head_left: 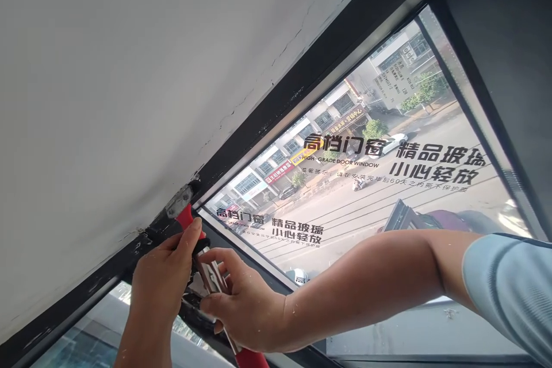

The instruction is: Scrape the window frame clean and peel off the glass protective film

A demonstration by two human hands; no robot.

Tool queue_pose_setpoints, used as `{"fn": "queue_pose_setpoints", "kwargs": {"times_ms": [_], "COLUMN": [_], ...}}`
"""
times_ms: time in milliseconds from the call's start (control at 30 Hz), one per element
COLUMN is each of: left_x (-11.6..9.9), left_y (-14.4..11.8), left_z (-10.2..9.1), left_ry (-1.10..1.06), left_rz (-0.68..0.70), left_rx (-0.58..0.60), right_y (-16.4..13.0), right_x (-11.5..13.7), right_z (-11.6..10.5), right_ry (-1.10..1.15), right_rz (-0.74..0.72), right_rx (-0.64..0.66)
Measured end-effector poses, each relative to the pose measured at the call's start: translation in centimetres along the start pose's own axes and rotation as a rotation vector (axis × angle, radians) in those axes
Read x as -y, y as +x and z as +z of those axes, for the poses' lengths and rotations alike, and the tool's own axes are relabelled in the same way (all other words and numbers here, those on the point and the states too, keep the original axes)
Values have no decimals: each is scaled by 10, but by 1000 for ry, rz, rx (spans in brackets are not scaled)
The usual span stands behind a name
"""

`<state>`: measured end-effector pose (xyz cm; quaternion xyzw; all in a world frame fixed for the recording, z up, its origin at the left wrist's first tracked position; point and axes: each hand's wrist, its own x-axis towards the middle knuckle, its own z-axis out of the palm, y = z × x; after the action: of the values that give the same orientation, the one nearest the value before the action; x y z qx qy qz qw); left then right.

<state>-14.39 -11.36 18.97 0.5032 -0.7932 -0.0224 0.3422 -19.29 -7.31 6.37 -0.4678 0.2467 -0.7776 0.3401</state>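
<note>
Two bare hands work at the upper corner of a window, seen in the single head view, which looks steeply upward. The left hand (157,282), at about seven o'clock in the picture, is closed around the red-handled tool (190,219), thumb lying along the red grip near its head. The right hand (241,305), just to the three o'clock side of the left, has its fingers curled and pinched together on the shiny metal middle of the same tool, and a second red handle end shows below that palm at six o'clock. So both hands are clamped on the one tool, close enough that their fingertips nearly meet.

The tool's grey metal head (181,198) points to eleven o'clock and presses into the joint where the black window frame (302,77) meets the white ceiling (129,69). The paint there is chipped, and a thin crack runs along the ceiling beside the frame toward one o'clock.

The right forearm stretches in from three o'clock, ending in a light blue sleeve (513,287) at the right edge. White specks dot both hands and the forearm.

Behind the arm, the glass pane (388,195) carries printed black lettering, including the words HIGH-GRADE DOOR WINDOW, repeated at two spots. Through the glass a street with cars and low buildings shows far below. A second pane sits at seven o'clock, beneath the left wrist.
</note>
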Motion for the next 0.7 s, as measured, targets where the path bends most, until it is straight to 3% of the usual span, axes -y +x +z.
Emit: {"fn": "queue_pose_setpoints", "kwargs": {"times_ms": [233, 500, 700], "left_x": [-4, -8, -13], "left_y": [-4, -6, -12], "left_z": [-2, 0, 2], "left_ry": [5, 7, 4], "left_rz": [-34, 22, 59], "left_rx": [23, 11, 15], "right_y": [-6, -12, -20], "right_x": [10, 13, 28], "right_z": [-4, -9, -15], "right_ry": [33, 48, 49], "right_rz": [24, -12, 49], "right_rx": [15, 23, 28]}}
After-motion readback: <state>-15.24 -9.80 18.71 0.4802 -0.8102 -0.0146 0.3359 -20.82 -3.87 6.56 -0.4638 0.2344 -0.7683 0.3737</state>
